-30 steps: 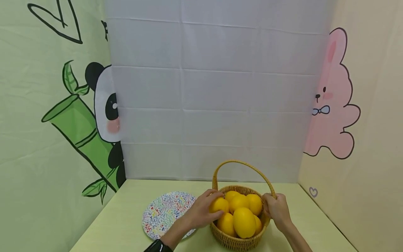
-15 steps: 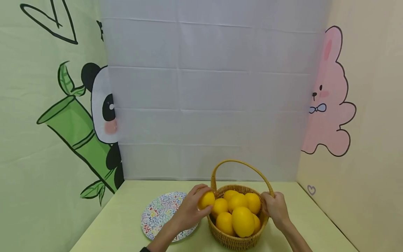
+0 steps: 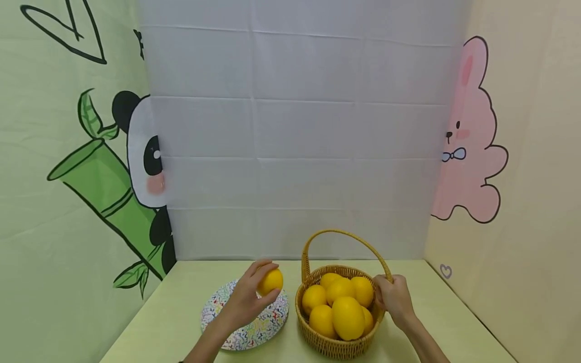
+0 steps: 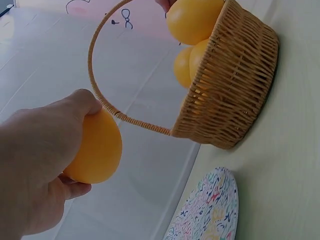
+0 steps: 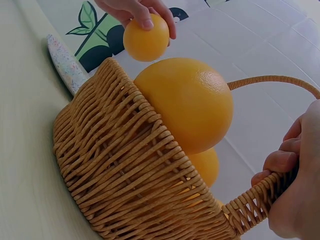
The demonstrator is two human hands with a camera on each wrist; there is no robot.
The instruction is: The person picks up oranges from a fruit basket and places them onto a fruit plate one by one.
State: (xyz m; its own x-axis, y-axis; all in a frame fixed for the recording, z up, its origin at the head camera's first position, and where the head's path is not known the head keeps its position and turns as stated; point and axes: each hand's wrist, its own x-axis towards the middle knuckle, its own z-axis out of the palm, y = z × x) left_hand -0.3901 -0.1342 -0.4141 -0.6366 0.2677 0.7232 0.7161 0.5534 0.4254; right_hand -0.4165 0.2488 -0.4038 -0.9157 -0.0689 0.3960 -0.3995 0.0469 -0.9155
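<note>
My left hand [image 3: 244, 298] holds a smooth yellow orange [image 3: 272, 281] between thumb and fingers, raised over the right part of a round, colourfully speckled plate [image 3: 260, 330]. To the right stands a wicker basket [image 3: 331, 347] with an arched handle [image 4: 145, 125], heaped with several more oranges [image 3: 348, 317]. The largest-looking orange [image 5: 187, 102] bulges above the near rim. My right hand [image 3: 396, 300] grips the lower right end of the handle, its fingers [image 5: 280, 160] curled around the woven part. The lower oranges are partly hidden by the basket wall.
The plate and basket stand side by side on a pale yellow-green table [image 3: 150, 327]. Behind it hangs a creased grey-white cloth [image 3: 299, 131]. Side walls carry a panda with bamboo [image 3: 104, 181] on the left and a pink rabbit [image 3: 472, 166] on the right.
My left hand has lifted an orange out of the basket and carried it leftward over the plate. My right hand has kept its grip on the handle. The head view has shifted slightly.
</note>
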